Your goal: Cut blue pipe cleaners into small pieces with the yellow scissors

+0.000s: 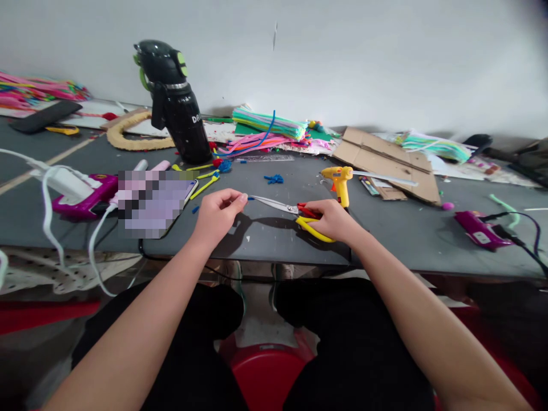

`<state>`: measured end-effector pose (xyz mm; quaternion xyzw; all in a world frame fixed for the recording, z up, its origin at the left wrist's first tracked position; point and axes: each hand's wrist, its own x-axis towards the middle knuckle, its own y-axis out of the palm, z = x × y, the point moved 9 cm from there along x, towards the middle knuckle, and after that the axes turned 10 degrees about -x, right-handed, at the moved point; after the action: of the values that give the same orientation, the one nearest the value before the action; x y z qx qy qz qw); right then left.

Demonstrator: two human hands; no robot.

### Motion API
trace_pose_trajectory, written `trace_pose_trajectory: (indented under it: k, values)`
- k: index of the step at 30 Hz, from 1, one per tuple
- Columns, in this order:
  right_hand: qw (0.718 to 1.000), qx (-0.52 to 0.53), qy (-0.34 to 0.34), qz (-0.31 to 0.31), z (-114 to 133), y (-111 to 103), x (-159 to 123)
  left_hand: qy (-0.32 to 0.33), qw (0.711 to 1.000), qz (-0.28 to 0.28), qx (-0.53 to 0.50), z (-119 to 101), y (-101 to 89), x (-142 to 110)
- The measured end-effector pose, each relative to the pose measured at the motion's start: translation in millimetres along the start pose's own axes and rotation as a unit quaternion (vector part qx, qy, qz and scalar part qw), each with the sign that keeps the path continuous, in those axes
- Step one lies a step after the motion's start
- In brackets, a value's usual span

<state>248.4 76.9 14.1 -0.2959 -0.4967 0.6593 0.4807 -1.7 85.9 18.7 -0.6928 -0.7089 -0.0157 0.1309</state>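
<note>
Between the thumb and fingertips of my left hand [219,216] is a short piece of blue pipe cleaner [251,198]. Its end lies at the tips of the scissors [276,204], whose blades look nearly closed. My right hand [331,220] is wrapped round the scissors' red and yellow handles. Beyond the blades, a small pile of cut blue pieces [274,179] rests on the grey table [257,242]. Left of my left hand lie yellow pipe cleaner pieces [205,185] with blue ends, near a red and blue fuzzy bit [222,165].
A black bottle [182,120] stands at the back left, behind a phone [160,211] and a purple power socket [88,197] with white cables. A yellow glue gun [341,182] stands beyond my right hand, near cardboard [385,160]. Pipe cleaner bundles [269,123] line the wall.
</note>
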Motion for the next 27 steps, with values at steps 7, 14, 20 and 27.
trace_pose_trajectory:
  k: [7, 14, 20, 27]
  values:
    - [1.000, 0.019, 0.004, -0.002, -1.3, 0.3, -3.6, -0.003, 0.999, -0.001, -0.036, 2.4, -1.3, 2.4]
    - [1.000, -0.001, 0.000, 0.006, 1.2, 0.0, -3.6, -0.013, 0.998, -0.006, -0.056, 4.5, -1.8, 1.5]
    - [1.000, -0.008, -0.010, 0.005, 2.4, 0.5, -2.9, -0.014, 0.998, -0.008, -0.054, 4.1, -1.4, 1.9]
    - [1.000, -0.013, -0.015, 0.004, 0.4, 1.2, -1.7, -0.011, 0.999, -0.001, -0.048, 4.5, -0.9, 2.5]
